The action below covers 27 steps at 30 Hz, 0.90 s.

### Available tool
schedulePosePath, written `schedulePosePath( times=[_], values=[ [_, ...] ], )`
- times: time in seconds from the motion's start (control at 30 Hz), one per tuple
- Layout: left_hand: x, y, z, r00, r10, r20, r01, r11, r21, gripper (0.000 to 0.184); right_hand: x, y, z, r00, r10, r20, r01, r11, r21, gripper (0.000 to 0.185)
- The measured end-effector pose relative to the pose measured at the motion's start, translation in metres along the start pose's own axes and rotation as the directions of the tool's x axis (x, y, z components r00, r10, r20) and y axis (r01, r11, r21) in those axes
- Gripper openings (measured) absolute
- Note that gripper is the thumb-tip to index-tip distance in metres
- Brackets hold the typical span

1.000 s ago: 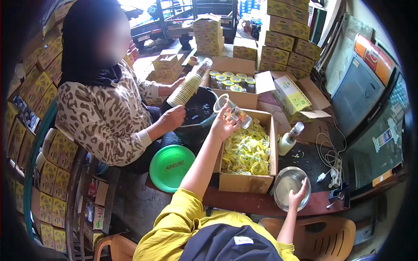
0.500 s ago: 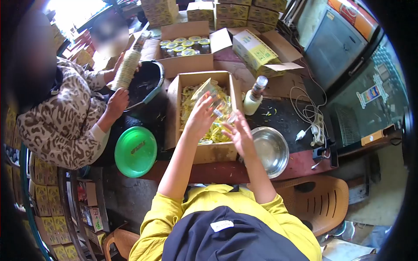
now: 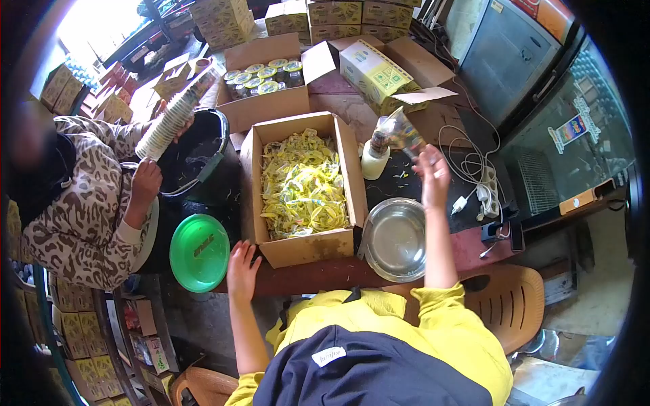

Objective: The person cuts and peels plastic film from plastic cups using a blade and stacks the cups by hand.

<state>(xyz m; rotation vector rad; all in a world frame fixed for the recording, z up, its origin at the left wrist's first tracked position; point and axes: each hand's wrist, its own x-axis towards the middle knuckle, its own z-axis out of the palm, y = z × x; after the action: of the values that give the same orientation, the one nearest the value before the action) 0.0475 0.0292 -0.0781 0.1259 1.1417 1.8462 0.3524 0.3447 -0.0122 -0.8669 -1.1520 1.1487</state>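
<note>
Stretched out to the right, my right hand point(image 3: 433, 170) has its fingertips at the lower end of a clear printed plastic bag point(image 3: 405, 132), apparently pinching it; motion blurs the contact. The bag tilts in front of a white bottle point(image 3: 374, 161) with a dark-filled clear container at its top, partly hidden. My left hand point(image 3: 242, 271) is empty, fingers apart, by the table's front edge between a green basin point(image 3: 200, 252) and an open cardboard box point(image 3: 298, 254). Inside the box lies a heap of yellow-printed clear plastic wrappers point(image 3: 305, 183).
A steel bowl point(image 3: 395, 240) stands right of the box. At left, a co-worker point(image 3: 88, 196) holds a long stack of cups point(image 3: 166, 125) over a black bucket point(image 3: 215, 145). Behind are a carton of lidded jars point(image 3: 265, 101), a yellow-white carton point(image 3: 379, 71) and a power strip point(image 3: 489, 193).
My hands have parted from over the box. The right went right with the plastic bag, towards the white bottle; the left came back to the table edge and is empty. The view shifted slightly.
</note>
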Motion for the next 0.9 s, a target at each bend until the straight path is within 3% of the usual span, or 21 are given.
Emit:
schedulePosePath(
  times=[0.1, 0.17, 0.23, 0.3, 0.37, 0.43, 0.5, 0.53, 0.57, 0.63, 0.7, 0.9],
  values=[
    [-0.016, 0.008, -0.041, 0.984, 0.026, -0.175, -0.028, 1.000, -0.007, 0.037, 0.040, -0.014, -0.016, 0.980, -0.187, 0.073, 0.201, 0.920, -0.337, 0.032],
    [-0.014, 0.007, -0.044, 0.968, 0.045, -0.247, -0.052, 0.998, -0.019, 0.035, 0.061, -0.028, -0.008, 0.916, -0.334, 0.221, 0.400, 0.729, -0.555, 0.040],
    [-0.011, 0.011, -0.045, 0.960, 0.051, -0.276, -0.062, 0.998, -0.031, 0.033, 0.075, -0.035, 0.008, 0.831, -0.402, 0.384, 0.551, 0.509, -0.661, 0.044],
    [-0.007, 0.015, -0.035, 0.975, 0.061, -0.215, -0.054, 0.998, 0.036, 0.033, 0.083, -0.040, 0.030, 0.818, -0.368, 0.442, 0.574, 0.476, -0.666, 0.046],
    [0.000, 0.016, -0.017, 0.985, 0.073, -0.159, -0.061, 0.995, 0.078, 0.032, 0.095, -0.019, 0.044, 0.838, -0.288, 0.464, 0.545, 0.481, -0.686, 0.052],
    [0.004, 0.017, -0.003, 0.990, 0.084, -0.116, -0.070, 0.991, 0.113, 0.032, 0.099, 0.001, 0.056, 0.905, -0.135, 0.403, 0.398, 0.597, -0.696, 0.059],
    [0.008, 0.015, 0.009, 0.993, 0.079, -0.087, -0.065, 0.985, 0.160, 0.032, 0.100, 0.052, 0.054, 0.929, -0.082, 0.362, 0.350, 0.517, -0.781, 0.065],
    [0.011, 0.015, 0.014, 0.995, 0.076, -0.070, -0.062, 0.981, 0.185, 0.032, 0.096, 0.075, 0.055, 0.918, -0.168, 0.358, 0.389, 0.547, -0.741, 0.065],
    [0.014, 0.014, 0.019, 0.994, 0.084, -0.063, -0.070, 0.978, 0.198, 0.031, 0.091, 0.096, 0.049, 0.934, -0.097, 0.345, 0.335, 0.577, -0.745, 0.064],
    [0.016, 0.013, 0.027, 0.994, 0.099, -0.055, -0.084, 0.970, 0.227, 0.029, 0.070, 0.132, 0.039, 0.924, -0.219, 0.314, 0.382, 0.593, -0.709, 0.065],
    [0.019, 0.013, 0.035, 0.995, 0.081, -0.055, -0.065, 0.966, 0.250, 0.028, 0.057, 0.131, 0.039, 0.979, -0.139, 0.149, 0.201, 0.777, -0.597, 0.068],
    [0.034, 0.015, 0.048, 1.000, -0.009, -0.023, 0.016, 0.946, 0.323, 0.027, 0.055, 0.136, 0.038, 0.978, -0.171, 0.119, 0.208, 0.768, -0.605, 0.064]
  ],
)
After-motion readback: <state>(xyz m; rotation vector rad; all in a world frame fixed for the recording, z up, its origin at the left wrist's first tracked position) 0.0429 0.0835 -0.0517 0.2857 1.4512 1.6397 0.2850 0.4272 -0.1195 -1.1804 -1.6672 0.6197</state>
